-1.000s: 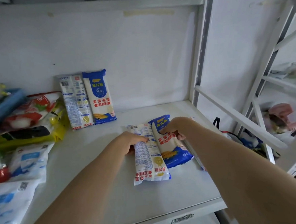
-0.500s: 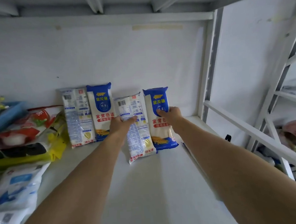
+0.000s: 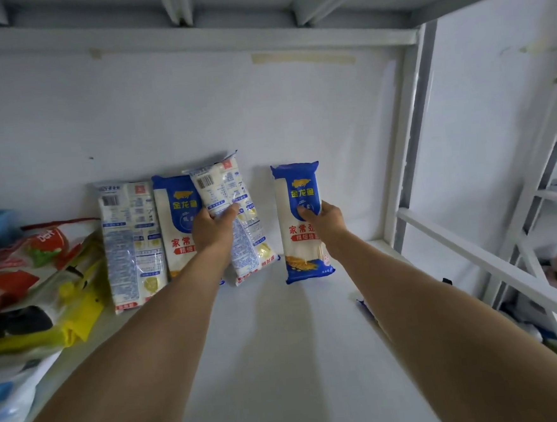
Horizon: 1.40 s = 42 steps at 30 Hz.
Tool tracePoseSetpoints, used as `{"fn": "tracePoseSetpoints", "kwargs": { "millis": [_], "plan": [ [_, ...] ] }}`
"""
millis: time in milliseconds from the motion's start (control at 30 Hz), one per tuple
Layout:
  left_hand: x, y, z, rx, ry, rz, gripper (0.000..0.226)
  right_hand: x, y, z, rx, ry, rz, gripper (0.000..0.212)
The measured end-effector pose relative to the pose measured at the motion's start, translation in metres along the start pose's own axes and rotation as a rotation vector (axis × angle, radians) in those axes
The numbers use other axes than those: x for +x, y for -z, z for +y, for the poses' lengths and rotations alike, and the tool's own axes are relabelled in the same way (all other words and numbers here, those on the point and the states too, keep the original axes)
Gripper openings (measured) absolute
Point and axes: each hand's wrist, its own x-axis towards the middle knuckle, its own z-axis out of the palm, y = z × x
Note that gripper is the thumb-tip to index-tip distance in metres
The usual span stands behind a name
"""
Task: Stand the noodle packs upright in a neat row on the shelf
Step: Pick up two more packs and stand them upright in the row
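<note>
While each hand grips one, four noodle packs (image 3: 131, 244) upright on shelf (image 3: 279, 342), left hand (image 3: 211, 228), right hand (image 3: 325, 220).

- I read yellow "金龙鱼" on the blue-topped noodle pack (image 3: 301, 222) right of centre, red "家常" beneath.
- The blue-topped noodle pack left of centre (image 3: 180, 224) shows the same.
- The red-and-white bag at far left (image 3: 42, 247) has white lettering too blurred to read.
</note>
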Motion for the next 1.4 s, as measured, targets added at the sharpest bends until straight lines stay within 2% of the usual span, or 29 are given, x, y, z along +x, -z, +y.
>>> {"fn": "tracePoseSetpoints", "kwargs": {
  "millis": [167, 500, 667, 767, 833, 933, 1000, 1100, 1167, 1233, 1300, 1333, 1400],
  "plan": [
    [0.007, -0.008, -0.016, 0.106, -0.04, -0.056, 0.042, 0.012, -0.011, 0.007, 0.041, -0.018, -0.008, 0.008],
    [-0.003, -0.016, -0.029, 0.219, -0.209, 0.064, 0.038, 0.011, -0.013, 0.006, -0.063, -0.061, 0.062, 0.038],
    [-0.019, -0.013, -0.037, 0.162, -0.329, 0.161, 0.043, 0.002, -0.002, 0.01, -0.115, -0.08, 0.137, 0.068],
    [-0.033, -0.012, -0.031, 0.242, -0.43, 0.233, 0.04, -0.007, 0.004, 0.012, -0.16, -0.037, 0.233, 0.067],
    [-0.041, -0.015, -0.028, 0.281, -0.473, 0.222, 0.04, -0.014, 0.006, 0.01, -0.207, 0.011, 0.303, 0.06],
    [-0.066, -0.027, -0.024, 0.32, -0.474, 0.098, 0.039, -0.026, 0.011, 0.008, -0.273, 0.058, 0.302, 0.047],
    [-0.089, -0.041, -0.024, 0.311, -0.373, -0.111, 0.041, -0.036, 0.018, 0.008, -0.331, 0.057, 0.228, 0.038],
    [-0.123, -0.063, -0.023, 0.229, -0.092, -0.439, 0.048, -0.052, 0.04, 0.009, -0.393, 0.026, 0.068, 0.027],
    [-0.146, -0.074, -0.019, 0.175, 0.117, -0.58, 0.04, -0.061, 0.062, 0.01, -0.458, -0.033, -0.06, 0.029],
    [-0.167, -0.083, -0.014, 0.198, 0.261, -0.662, 0.03, -0.069, 0.09, 0.009, -0.539, -0.106, -0.145, 0.037],
    [-0.184, -0.092, -0.012, 0.286, 0.29, -0.704, 0.021, -0.078, 0.123, 0.008, -0.686, -0.171, -0.168, 0.045],
    [-0.193, -0.093, -0.009, 0.321, 0.295, -0.713, 0.016, -0.084, 0.139, 0.008, -0.765, -0.198, -0.169, 0.045],
    [-0.205, -0.097, -0.003, 0.406, 0.329, -0.728, 0.02, -0.097, 0.17, 0.009, -0.833, -0.298, -0.185, 0.039]
  ]
}}
